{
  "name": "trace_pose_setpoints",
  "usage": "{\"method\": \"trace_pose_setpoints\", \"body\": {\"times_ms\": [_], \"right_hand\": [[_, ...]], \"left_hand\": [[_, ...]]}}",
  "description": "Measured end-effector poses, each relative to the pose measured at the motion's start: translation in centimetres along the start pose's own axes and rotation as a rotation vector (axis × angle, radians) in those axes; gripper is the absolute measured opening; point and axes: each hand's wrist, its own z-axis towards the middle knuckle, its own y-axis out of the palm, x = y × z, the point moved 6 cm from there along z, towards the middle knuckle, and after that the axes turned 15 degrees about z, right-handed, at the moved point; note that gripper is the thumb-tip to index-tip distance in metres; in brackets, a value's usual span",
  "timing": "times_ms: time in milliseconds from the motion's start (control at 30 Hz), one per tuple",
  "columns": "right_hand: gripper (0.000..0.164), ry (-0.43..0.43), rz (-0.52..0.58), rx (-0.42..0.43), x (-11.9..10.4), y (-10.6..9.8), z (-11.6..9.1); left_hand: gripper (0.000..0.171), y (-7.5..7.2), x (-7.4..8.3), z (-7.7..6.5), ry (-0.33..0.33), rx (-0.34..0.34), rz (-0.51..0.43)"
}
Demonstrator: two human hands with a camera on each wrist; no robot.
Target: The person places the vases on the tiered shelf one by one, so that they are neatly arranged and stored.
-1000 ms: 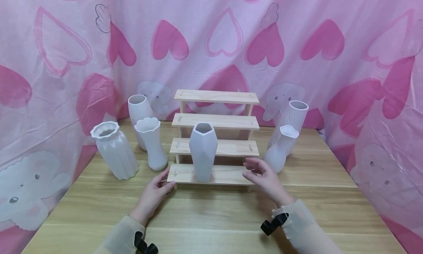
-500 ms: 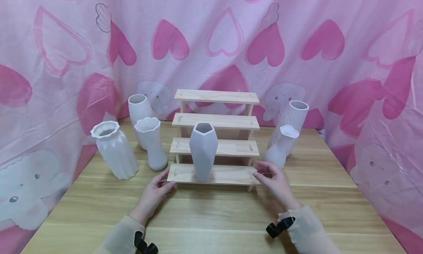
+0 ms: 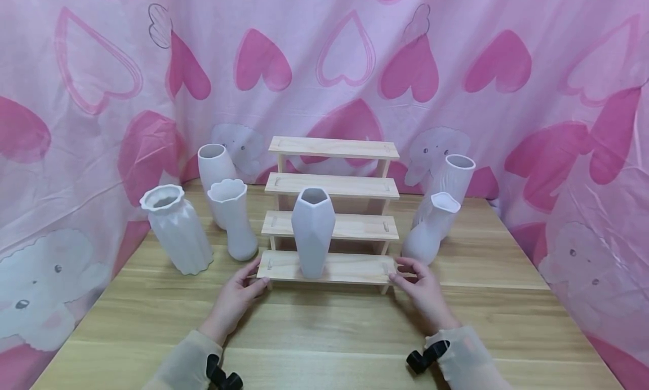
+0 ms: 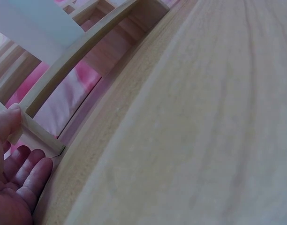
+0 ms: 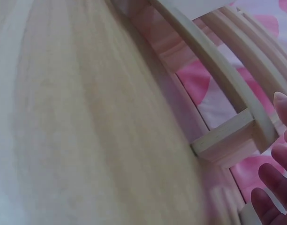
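A stepped wooden display stand (image 3: 332,185) stands mid-table. On its lowest step, left of centre, sits a faceted white vase (image 3: 312,232), upright. My left hand (image 3: 237,300) grips the left end of that step, thumb at the front corner; the left wrist view shows the thumb (image 4: 8,121) against the wood and the other fingers bent beside the leg. At the opposite end is my right hand (image 3: 423,291), thumb by the corner and fingers loosely bent. In the right wrist view its fingers (image 5: 273,180) lie just beside the step's end, not wrapped round it.
To the left stand a ruffled-rim ribbed vase (image 3: 177,229), a scalloped vase (image 3: 235,221) and a plain tall vase (image 3: 215,173). To the right are a narrow-necked vase (image 3: 428,232) and a tall textured vase (image 3: 453,181). A pink heart-patterned curtain (image 3: 345,52) hangs behind the wooden table (image 3: 324,345).
My right hand has moved right from in front of the lowest step to its right end. The left hand, stand and vases have stayed in place.
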Motion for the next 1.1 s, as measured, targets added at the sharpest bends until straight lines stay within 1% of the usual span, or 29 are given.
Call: {"method": "trace_pose_setpoints", "body": {"times_ms": [100,267,500,600,733,833,933,1100], "right_hand": [[0.05,0.005,-0.008,0.001,0.3,0.1,0.0],[0.049,-0.019,0.007,0.001,0.6,0.3,0.0],[0.046,-0.017,0.039,0.032,1.1,0.3,-0.3],[0.046,-0.009,0.047,0.041,1.3,0.2,-0.4],[0.047,0.032,0.074,0.051,1.4,0.2,-0.5],[0.047,0.046,0.086,0.058,1.3,0.1,-0.7],[0.046,0.032,0.098,0.059,1.3,0.0,-0.8],[0.04,-0.035,0.132,0.052,1.5,0.0,-0.8]], "left_hand": [[0.062,-0.1,0.0,0.0,0.007,0.011,0.003],[0.062,-0.2,0.3,-0.1,0.011,0.027,0.014],[0.063,-0.1,0.2,-0.1,-0.007,0.01,0.021],[0.063,-0.1,0.3,-0.1,-0.005,0.009,0.015],[0.063,-0.2,0.3,-0.2,-0.006,0.013,0.01],[0.063,-0.2,0.4,-0.3,-0.002,0.015,0.006],[0.061,-0.2,0.4,-0.3,-0.002,0.013,-0.014],[0.056,-0.4,0.4,-0.4,-0.012,0.017,-0.055]]}}
